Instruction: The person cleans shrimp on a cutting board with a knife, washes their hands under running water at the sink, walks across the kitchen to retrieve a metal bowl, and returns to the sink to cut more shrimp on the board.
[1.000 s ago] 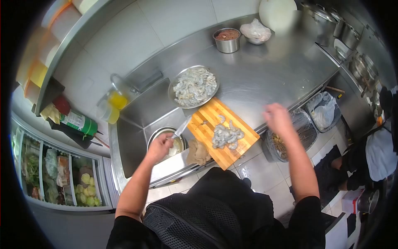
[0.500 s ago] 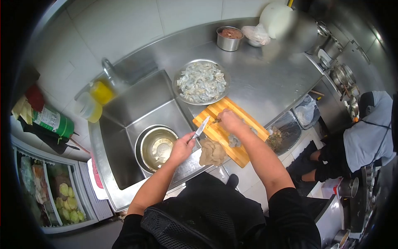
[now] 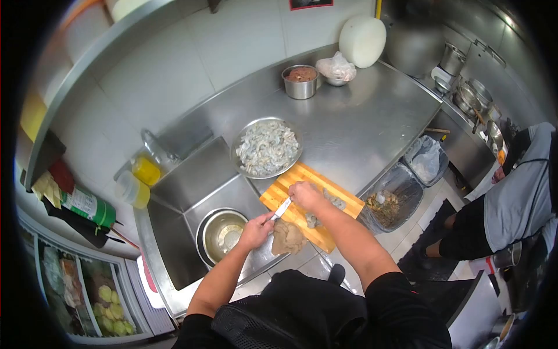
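My left hand (image 3: 257, 231) is closed round the handle of a small knife (image 3: 282, 207); the blade points up and right, its tip close to my right hand (image 3: 306, 196). The right hand is over the upper left part of a wooden cutting board (image 3: 302, 174), fingers pinched together; whatever they hold is too small to make out. Peeled shrimp (image 3: 333, 199) lie on the board, partly hidden by my right forearm. Beyond the board a round metal bowl (image 3: 267, 147) is heaped with shrimp. A crumpled brown cloth (image 3: 288, 238) lies at the board's near left edge.
The steel sink (image 3: 174, 235) on the left holds a metal pot (image 3: 224, 235). A pot of meat (image 3: 300, 81) and a bagged bowl (image 3: 337, 68) stand at the back. Lined waste bins (image 3: 397, 200) are right of the counter. Another person (image 3: 511, 203) stands at far right.
My right hand has come from beside the waste bin onto the board. My left hand has brought the knife from over the sink to the board. The camera view has shifted.
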Demonstrator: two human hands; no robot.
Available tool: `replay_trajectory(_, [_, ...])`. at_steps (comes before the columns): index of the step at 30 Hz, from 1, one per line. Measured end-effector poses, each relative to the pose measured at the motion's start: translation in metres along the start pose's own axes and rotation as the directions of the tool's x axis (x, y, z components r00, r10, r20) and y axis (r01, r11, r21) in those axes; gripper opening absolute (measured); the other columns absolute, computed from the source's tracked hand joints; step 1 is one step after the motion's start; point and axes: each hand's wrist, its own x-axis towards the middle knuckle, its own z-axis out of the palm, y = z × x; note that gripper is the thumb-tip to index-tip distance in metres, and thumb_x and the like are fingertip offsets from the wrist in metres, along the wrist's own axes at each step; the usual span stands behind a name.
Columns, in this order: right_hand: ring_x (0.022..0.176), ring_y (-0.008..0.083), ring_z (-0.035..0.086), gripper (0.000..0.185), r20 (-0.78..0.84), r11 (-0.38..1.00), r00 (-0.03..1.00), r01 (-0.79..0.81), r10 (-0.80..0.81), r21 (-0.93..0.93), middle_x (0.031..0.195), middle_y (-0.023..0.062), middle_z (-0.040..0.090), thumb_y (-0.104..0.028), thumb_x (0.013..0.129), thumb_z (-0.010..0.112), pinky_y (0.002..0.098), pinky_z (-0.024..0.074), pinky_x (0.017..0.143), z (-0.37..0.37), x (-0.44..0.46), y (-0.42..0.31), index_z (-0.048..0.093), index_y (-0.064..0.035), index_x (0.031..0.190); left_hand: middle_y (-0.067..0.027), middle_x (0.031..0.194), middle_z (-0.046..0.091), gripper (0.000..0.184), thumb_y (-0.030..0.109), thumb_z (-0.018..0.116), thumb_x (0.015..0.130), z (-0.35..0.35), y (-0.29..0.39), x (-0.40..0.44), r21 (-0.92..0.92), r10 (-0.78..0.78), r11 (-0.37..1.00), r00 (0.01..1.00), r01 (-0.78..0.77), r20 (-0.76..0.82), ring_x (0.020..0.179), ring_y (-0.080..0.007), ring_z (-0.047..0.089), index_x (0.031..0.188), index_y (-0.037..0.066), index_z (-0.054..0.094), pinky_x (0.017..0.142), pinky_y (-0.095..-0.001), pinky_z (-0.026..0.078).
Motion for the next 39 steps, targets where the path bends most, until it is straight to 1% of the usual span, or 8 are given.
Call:
replay_trajectory(5, [0.097,0.0386,0.069,0.01,-0.126,0.97,0.992,0.016,0.015,0.243,0.096,0.0186,0.073,-0.01,0.086,0.069,0.0478,0.0552,0.085,-0.039,-0.019,0.021,0.074,-0.005,0.091,-0.0075,0.088,0.072,0.04,0.023,0.06,0.099,-0.004,0.074,-0.009,-0.012,-0.064,0.998,0.997,0.064,0.033,0.077,-0.0143,0.065,0.137,0.012,0.066,0.076,-0.0323,0.054])
replay_trajectory(9, [0.086,0.0395,0.071,0.011,-0.272,0.978,0.962,0.036,0.022,0.207,0.089,0.0212,0.073,-0.008,0.084,0.072,0.0465,0.0563,0.08,-0.115,-0.07,0.067,0.075,-0.0019,0.092,0.0,0.082,0.067,0.039,0.017,0.056,0.101,0.023,0.142,0.02,0.164,0.234,0.953,0.963,-0.254,0.133,0.056,-0.0077,0.054,0.137,0.008,0.065,0.054,-0.0261,0.048])
replay_trajectory(13, [0.104,0.042,0.066,0.022,-0.398,0.99,0.906,-0.134,0.143,0.049,0.112,0.0262,0.068,-0.014,0.09,0.063,0.0462,0.0537,0.092,-0.174,-0.141,0.132,0.074,-0.0035,0.107,-0.0044,0.087,0.071,0.04,0.022,0.058,0.101,0.082,0.25,0.039,0.157,0.141,0.969,0.947,-0.192,0.288,0.066,-0.0118,0.061,0.139,0.009,0.064,0.064,-0.0295,0.052])
replay_trajectory(18, [0.149,0.0472,0.028,0.07,-0.195,0.953,0.955,-0.257,0.224,-0.161,0.166,0.0223,0.022,-0.066,0.099,0.049,0.0565,0.032,0.119,-0.196,-0.236,0.166,0.042,-0.0287,0.158,-0.0038,0.089,0.067,0.042,0.022,0.06,0.102,0.154,0.312,0.081,0.048,0.115,0.987,0.884,-0.153,0.452,0.057,-0.0094,0.052,0.14,0.004,0.06,0.051,-0.025,0.043])
replay_trajectory(22, [0.151,0.0458,0.025,0.069,-0.254,0.883,0.88,-0.445,0.401,-0.15,0.169,0.0205,0.019,-0.063,0.101,0.045,0.0558,0.0271,0.121,-0.189,-0.25,0.222,0.037,-0.0278,0.16,-0.0045,0.088,0.066,0.043,0.021,0.06,0.102,0.18,0.325,0.087,0.062,0.13,0.981,0.859,-0.184,0.495,0.057,-0.009,0.051,0.14,0.002,0.059,0.051,-0.0243,0.042])
replay_trajectory(31, [0.108,0.04,0.068,0.026,-0.306,0.79,0.746,-0.612,0.592,0.034,0.12,0.024,0.069,-0.016,0.094,0.059,0.0509,0.0542,0.094,-0.186,-0.244,0.305,0.07,-0.0062,0.115,-0.0036,0.088,0.066,0.039,0.02,0.061,0.1,0.117,0.303,0.032,0.118,0.123,0.982,0.971,-0.149,0.206,0.057,-0.0077,0.052,0.132,-0.003,0.062,0.054,-0.0238,0.044])
replay_trajectory(37, [0.124,0.0383,0.062,0.037,-0.071,0.755,0.753,-0.655,0.654,0.019,0.13,0.0236,0.066,-0.016,0.089,0.062,0.0496,0.0503,0.103,-0.138,-0.242,0.379,0.069,-0.0062,0.124,-0.0031,0.083,0.063,0.028,0.02,0.061,0.101,0.008,0.198,-0.026,-0.201,0.119,0.967,0.972,-0.16,-0.202,0.057,-0.0085,0.055,0.122,0.0,0.059,0.052,-0.0235,0.045])
replay_trajectory(39, [0.116,0.0385,0.065,0.045,-0.204,0.714,0.701,-0.7,0.683,-0.015,0.119,0.0236,0.07,-0.036,0.082,0.073,0.0485,0.0515,0.099,-0.12,-0.221,0.416,0.074,-0.0018,0.111,-0.002,0.081,0.062,0.023,0.018,0.059,0.103,-0.026,0.161,-0.06,-0.221,0.047,0.967,0.939,-0.128,-0.34,0.058,-0.0065,0.054,0.123,0.006,0.056,0.051,-0.022,0.043])
